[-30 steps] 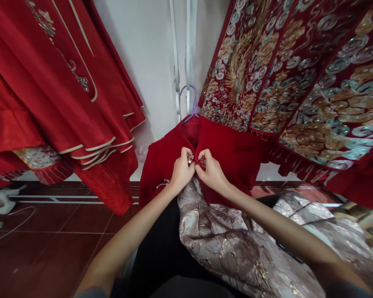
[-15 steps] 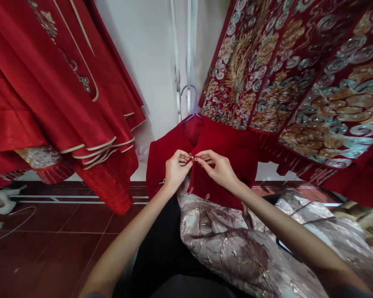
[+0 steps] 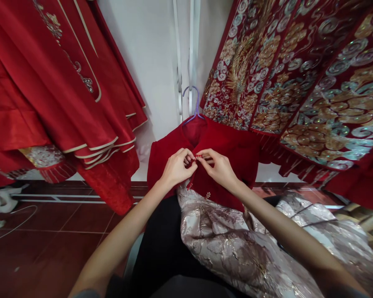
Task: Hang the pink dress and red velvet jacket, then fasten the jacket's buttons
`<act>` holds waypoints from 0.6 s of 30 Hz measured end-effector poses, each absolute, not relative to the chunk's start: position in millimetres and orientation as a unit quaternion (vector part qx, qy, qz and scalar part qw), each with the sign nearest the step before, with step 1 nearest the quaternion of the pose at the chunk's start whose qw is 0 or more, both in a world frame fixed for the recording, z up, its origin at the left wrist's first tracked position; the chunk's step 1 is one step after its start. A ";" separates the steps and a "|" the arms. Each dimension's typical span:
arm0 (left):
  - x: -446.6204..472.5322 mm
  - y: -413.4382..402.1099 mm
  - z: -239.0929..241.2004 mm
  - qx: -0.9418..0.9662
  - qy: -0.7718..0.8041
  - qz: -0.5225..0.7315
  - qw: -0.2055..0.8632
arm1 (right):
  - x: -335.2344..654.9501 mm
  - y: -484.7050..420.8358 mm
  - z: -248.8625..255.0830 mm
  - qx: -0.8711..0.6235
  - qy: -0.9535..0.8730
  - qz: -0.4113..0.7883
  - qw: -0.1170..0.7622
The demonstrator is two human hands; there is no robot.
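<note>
A red jacket hangs on a purple hanger, its front facing me. Both hands meet at the front opening below the collar. My left hand pinches one side of a small beaded front fastening. From the other side, my right hand grips the fastening's red end between thumb and fingers. Fingertips hide part of it, and whether its two sides are joined cannot be seen. Lower on the front edge are a small red tab and a beaded flower ornament. Shiny patterned brocade fabric lies below the jacket, across my lap.
Red garments with pale piping hang at left. A heavily embroidered, fringed red garment hangs at right. White rack bars stand behind the hanger. White shoes and a thin cable lie on the tiled floor at left.
My left thumb and fingers have shifted slightly at the fastening, with the thumb now a little apart from the fingertips. My right hand keeps its hold. The whole view has shifted slightly.
</note>
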State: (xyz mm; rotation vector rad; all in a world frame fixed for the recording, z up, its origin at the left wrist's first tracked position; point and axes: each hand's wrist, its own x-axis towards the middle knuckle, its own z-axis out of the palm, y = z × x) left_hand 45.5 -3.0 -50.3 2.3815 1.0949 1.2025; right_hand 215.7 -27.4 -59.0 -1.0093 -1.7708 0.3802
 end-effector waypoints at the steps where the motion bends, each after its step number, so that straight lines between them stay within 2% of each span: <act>1: 45.2 -4.1 -49.0 0.823 0.377 0.408 0.122 | 216.5 -26.8 -59.2 -0.418 -0.734 0.167 0.509; 10: 46.3 -4.5 -42.6 0.846 0.388 0.364 0.031 | 223.0 -19.9 -54.2 -0.410 -0.724 0.224 0.507; 18: 43.8 -3.5 -38.5 0.878 0.352 0.325 0.013 | 225.4 -10.7 -57.1 -0.392 -0.711 0.261 0.522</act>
